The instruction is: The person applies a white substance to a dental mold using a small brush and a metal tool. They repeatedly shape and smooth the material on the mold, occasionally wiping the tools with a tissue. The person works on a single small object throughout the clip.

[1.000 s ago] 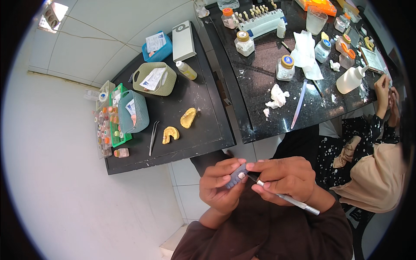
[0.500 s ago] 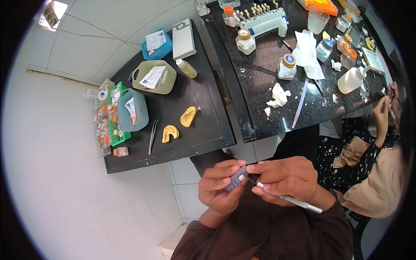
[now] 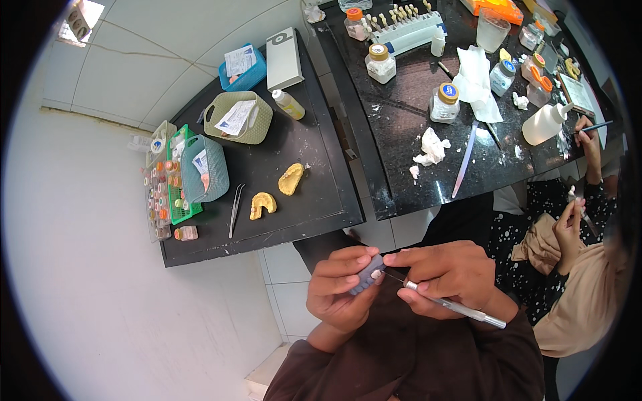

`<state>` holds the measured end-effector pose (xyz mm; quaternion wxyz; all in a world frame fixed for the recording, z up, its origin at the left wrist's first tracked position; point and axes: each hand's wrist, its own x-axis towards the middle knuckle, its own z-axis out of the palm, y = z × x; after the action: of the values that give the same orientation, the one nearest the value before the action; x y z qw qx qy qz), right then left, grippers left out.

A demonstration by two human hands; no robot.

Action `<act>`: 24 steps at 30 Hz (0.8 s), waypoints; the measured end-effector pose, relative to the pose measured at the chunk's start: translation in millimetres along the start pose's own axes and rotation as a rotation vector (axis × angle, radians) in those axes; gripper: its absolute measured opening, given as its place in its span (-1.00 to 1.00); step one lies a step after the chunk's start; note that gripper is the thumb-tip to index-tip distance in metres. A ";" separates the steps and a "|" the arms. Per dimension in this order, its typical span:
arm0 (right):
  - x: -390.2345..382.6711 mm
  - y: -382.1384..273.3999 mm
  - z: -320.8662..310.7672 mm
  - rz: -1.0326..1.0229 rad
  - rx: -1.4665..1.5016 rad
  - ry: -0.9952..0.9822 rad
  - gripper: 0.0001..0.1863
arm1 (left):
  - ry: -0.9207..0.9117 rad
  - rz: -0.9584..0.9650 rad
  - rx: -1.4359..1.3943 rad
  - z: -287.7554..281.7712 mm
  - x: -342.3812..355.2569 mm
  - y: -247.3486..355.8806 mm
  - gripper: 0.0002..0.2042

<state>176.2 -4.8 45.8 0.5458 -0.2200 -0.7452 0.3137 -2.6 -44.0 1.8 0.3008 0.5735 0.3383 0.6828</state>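
Observation:
In my left hand [image 3: 333, 289] is a small grey-blue dental model [image 3: 363, 281], gripped between thumb and fingers. A whitish tooth [image 3: 376, 274] stands out on its right side. My right hand [image 3: 449, 273] is closed round a silver craft knife [image 3: 471, 315], held like a pen. Its thin blade points left at the tooth; whether the tip touches it is too small to tell. The right index fingertip rests at the model's upper edge. On the black table ahead lie two yellow plaster dental casts [image 3: 263, 206] and tweezers [image 3: 236, 211].
Baskets [image 3: 239, 119] and a rack of small jars [image 3: 158, 197] line the left table. The right table [image 3: 408, 187] carries lidded jars [image 3: 444, 103], a tooth shade guide [image 3: 404, 33], crumpled tissue [image 3: 431, 147] and a white squeeze bottle [image 3: 545, 125]. A co-worker's hands [image 3: 568, 224] are at the far right.
My right hand and the knife have drawn slightly right, the blade backing off from the model. The left hand barely moved. The co-worker's hands have moved apart, one holding a thin tool over the table.

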 end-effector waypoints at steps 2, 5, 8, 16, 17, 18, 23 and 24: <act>-1.5 -0.5 2.3 0.011 0.007 0.018 -0.67 | -0.004 0.017 0.042 0.2 0.9 0.2 -0.59; -0.8 -1.3 4.0 0.004 -0.013 0.016 -0.65 | -0.019 0.053 0.124 -0.6 2.8 0.7 -0.59; 0.0 -1.7 8.9 -0.014 -0.028 0.053 -0.64 | -0.019 0.091 0.195 0.0 3.6 1.4 -0.59; 1.0 -1.2 13.0 -0.024 -0.055 0.083 -0.64 | -0.025 0.105 0.225 -2.3 1.7 0.4 -0.59; 1.3 -1.2 13.4 -0.022 -0.056 0.084 -0.64 | -0.026 0.105 0.230 -2.3 1.6 0.4 -0.59; 1.5 -1.2 13.6 -0.021 -0.056 0.085 -0.64 | -0.026 0.105 0.235 -2.4 1.5 0.5 -0.59; 2.3 -0.8 14.2 -0.016 -0.053 0.079 -0.65 | -0.027 0.104 0.242 -2.1 2.6 1.0 -0.58; 2.5 -0.9 14.3 -0.015 -0.053 0.078 -0.65 | -0.027 0.103 0.246 -2.1 2.8 1.1 -0.58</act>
<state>161.9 -7.0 45.2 0.5707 -0.2409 -0.7331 0.2808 -5.1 -42.6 4.0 0.1971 0.6317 0.3854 0.6431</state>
